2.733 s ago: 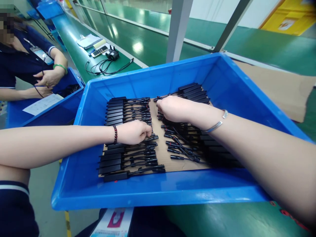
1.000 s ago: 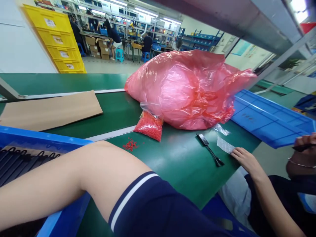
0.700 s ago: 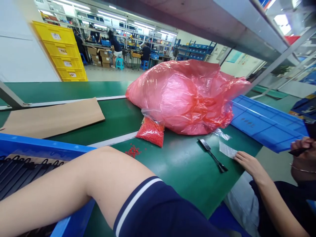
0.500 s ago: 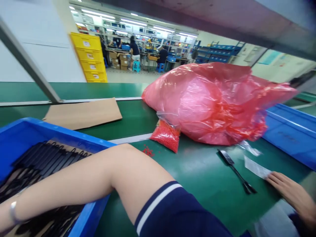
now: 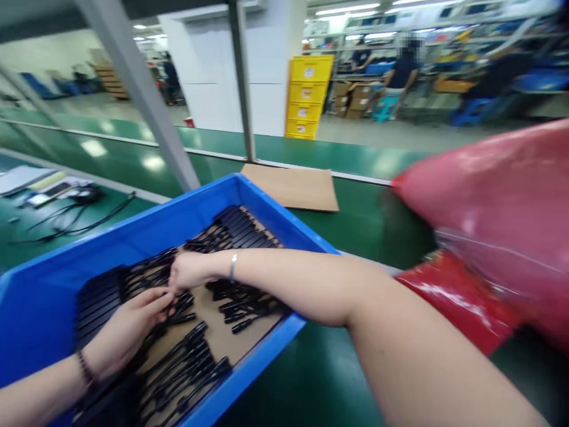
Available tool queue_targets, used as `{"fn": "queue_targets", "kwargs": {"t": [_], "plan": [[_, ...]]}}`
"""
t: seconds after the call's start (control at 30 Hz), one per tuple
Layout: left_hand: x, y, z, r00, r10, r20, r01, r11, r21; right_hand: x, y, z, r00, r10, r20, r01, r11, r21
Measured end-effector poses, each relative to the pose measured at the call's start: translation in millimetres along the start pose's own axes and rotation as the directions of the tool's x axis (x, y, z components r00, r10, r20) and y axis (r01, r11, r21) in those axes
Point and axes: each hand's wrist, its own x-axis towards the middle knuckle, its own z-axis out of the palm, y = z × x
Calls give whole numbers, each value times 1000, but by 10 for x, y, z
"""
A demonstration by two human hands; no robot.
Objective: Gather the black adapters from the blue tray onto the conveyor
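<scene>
Two hands (image 5: 120, 332) (image 5: 189, 271), cables (image 5: 195, 350), blurred crate labels (image 5: 309, 72)

The left hand (image 5: 128, 326) lies palm down with its fingers stretched forward, almost touching the right hand (image 5: 189, 271) — which reaches across on a bent arm, fingers curled under.

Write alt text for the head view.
The left hand and right hand touch rows of black cabled parts in a blue bin. A red plastic bag lies to its right, a cardboard sheet behind it.
</scene>
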Motion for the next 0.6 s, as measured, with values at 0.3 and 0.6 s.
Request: {"fn": "queue_targets", "kwargs": {"t": [0.3, 0.6], "plan": [[-25, 31, 55, 995, 96, -15, -97, 991, -93, 163, 131, 132, 992, 7, 128, -1, 999, -51], [-1, -20, 46, 985, 167, -32, -167, 986, 16, 264, 338, 59, 987, 57, 153, -72, 993, 93]]}}
